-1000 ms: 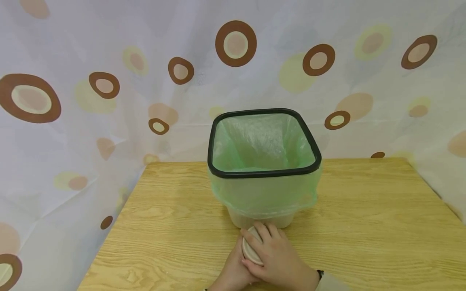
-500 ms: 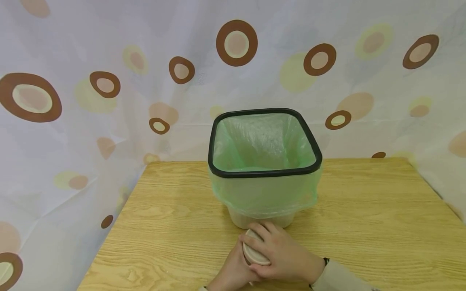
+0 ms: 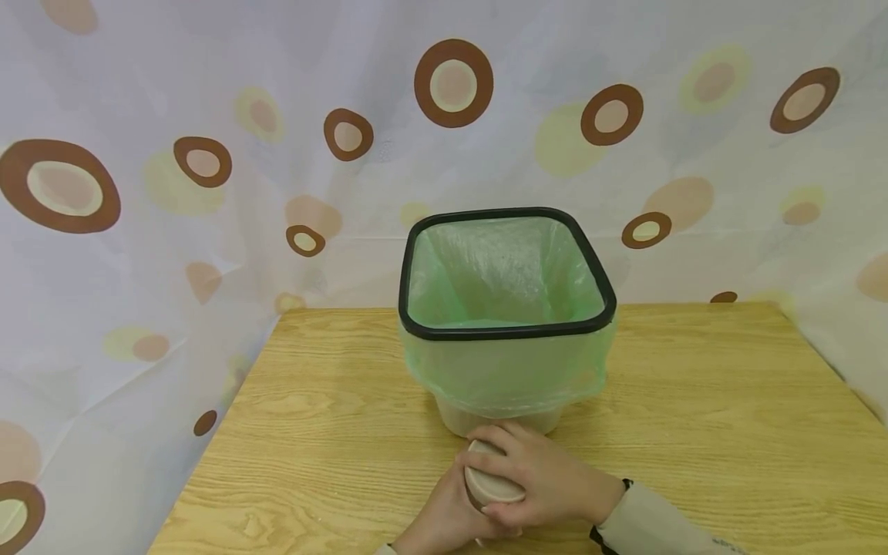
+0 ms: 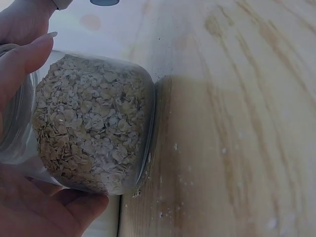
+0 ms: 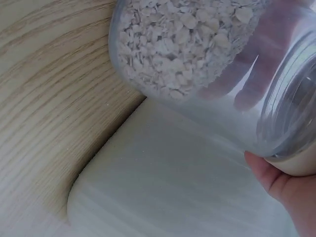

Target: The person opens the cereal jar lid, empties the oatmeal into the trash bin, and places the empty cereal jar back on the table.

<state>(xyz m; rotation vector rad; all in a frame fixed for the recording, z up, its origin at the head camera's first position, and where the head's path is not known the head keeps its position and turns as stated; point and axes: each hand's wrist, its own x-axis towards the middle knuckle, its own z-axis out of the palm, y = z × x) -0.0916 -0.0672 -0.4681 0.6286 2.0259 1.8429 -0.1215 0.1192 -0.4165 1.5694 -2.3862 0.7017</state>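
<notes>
A clear jar holding pale oat flakes (image 4: 94, 123) stands on the table. Around its body curl the fingers of my left hand (image 3: 451, 512), partly seen through the plastic in the right wrist view. My right hand (image 3: 544, 478) grips the round beige lid (image 3: 491, 486) from above and the right, fingers over its far edge and thumb on the near edge. In the head view the two hands hide most of the jar. Whether the lid is loose on the rim, I cannot tell.
Just behind the hands stands a pale bin with a black rim (image 3: 509, 333) and a green liner bag (image 3: 502, 378). Small crumbs lie on the wooden table (image 3: 333, 432) by the jar. A sheet patterned with circles (image 3: 388, 185) hangs behind and at the sides.
My right hand has turned and shifted slightly right on the lid, with its forearm swung outward and more sleeve showing. The left hand keeps its hold, and more of the lid's top shows.
</notes>
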